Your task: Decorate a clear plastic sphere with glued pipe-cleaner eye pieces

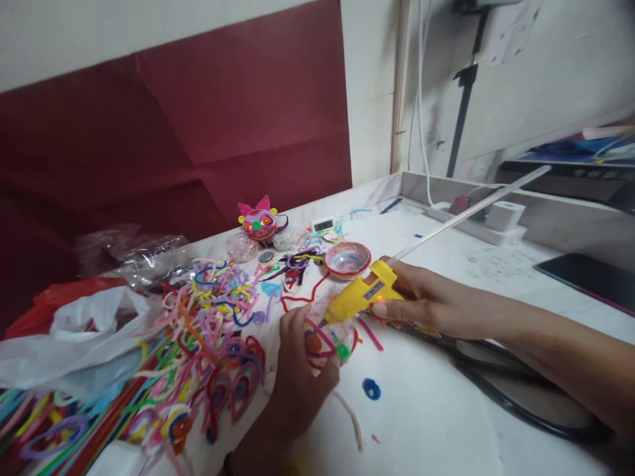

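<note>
Clear round shell (333, 338), pink strips (321, 336) crossing it, orange disc (313, 342), green disc (342, 352), sat over white tabletop (421, 403), clasped by left hand (302, 373); right hand (414, 304) gripped yellow glue gun (360, 294).

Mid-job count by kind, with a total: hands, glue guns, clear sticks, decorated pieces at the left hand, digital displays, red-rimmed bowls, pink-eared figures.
Hands (left hand, right hand): 2
Yellow glue gun: 1
Clear stick: 1
Decorated piece: 1
Digital display: 1
Red-rimmed bowl: 1
Pink-eared figure: 1
Total: 8
</note>
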The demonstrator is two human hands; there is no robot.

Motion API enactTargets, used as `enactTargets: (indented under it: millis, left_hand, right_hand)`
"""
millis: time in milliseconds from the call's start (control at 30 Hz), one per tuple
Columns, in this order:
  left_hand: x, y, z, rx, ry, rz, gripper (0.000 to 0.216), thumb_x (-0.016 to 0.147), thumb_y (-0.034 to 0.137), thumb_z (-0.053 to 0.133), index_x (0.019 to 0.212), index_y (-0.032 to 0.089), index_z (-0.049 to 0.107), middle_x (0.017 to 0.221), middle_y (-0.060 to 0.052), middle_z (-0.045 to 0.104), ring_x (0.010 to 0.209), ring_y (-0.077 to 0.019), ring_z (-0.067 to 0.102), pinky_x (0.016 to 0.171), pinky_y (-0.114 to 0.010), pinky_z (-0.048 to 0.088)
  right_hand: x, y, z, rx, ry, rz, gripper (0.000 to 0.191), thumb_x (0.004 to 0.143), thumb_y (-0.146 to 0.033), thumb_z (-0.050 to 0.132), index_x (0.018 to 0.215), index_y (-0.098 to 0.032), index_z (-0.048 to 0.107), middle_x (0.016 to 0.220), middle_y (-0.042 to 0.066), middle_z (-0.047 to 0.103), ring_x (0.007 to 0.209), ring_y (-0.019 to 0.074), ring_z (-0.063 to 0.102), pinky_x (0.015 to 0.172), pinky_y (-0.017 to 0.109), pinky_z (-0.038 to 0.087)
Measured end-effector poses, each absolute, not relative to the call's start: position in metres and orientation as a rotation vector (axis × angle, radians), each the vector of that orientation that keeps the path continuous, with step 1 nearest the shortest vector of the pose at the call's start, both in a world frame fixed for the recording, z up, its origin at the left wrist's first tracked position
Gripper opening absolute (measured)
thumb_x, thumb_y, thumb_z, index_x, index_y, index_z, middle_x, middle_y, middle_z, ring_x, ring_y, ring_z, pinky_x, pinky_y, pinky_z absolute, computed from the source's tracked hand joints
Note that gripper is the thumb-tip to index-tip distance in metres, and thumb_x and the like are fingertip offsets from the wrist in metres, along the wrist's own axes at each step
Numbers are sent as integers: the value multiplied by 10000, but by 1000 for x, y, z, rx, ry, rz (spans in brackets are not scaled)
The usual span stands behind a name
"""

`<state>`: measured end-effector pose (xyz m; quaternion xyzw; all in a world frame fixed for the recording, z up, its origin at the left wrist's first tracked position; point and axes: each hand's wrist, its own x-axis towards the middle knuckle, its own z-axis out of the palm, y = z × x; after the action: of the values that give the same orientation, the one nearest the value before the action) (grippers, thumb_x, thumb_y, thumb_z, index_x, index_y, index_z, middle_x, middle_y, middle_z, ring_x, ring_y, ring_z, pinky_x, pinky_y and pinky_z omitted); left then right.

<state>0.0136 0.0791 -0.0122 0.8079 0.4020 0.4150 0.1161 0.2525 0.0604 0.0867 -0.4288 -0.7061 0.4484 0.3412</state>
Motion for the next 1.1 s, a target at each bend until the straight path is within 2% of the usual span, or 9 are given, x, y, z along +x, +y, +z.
enactTargets:
  millis: [167,467,833,1100]
  left_hand:
    - [15,80,-11,2339,1176,1230,684,706,150,536,1357,204,333,1289,-116,414,1224,-271,451,1022,-449,412]
    - [15,79,-11,2345,1152,1221,681,713,163,535,1358,211,324,1291,-120,411,1225,-277,453,1015,-456,417]
    - [16,81,-12,2371,1130,1262,675,715,169,524,1359,200,325,1285,-121,411,1208,-273,456,1000,-443,425]
    - [14,81,-11,2361,1115,1223,695,712,172,542,1366,209,309,1284,-120,406,1212,-278,451,1010,-461,415]
  right_hand:
    - [254,60,86,-1095,-1913,1090,237,887,-378,541,979,-174,465,933,49,581,820,177,533,721,290,482]
    - [262,54,81,-1201,-1973,956,340,902,-428,512,1122,-169,500,1056,77,620,962,246,580,835,357,506]
    - [258,56,84,-1281,-1976,819,366,861,-479,587,1075,-184,557,875,49,633,808,223,585,699,315,511]
    - [256,57,85,-1300,-1992,766,373,859,-496,577,1064,-187,539,864,51,614,779,215,563,673,306,493]
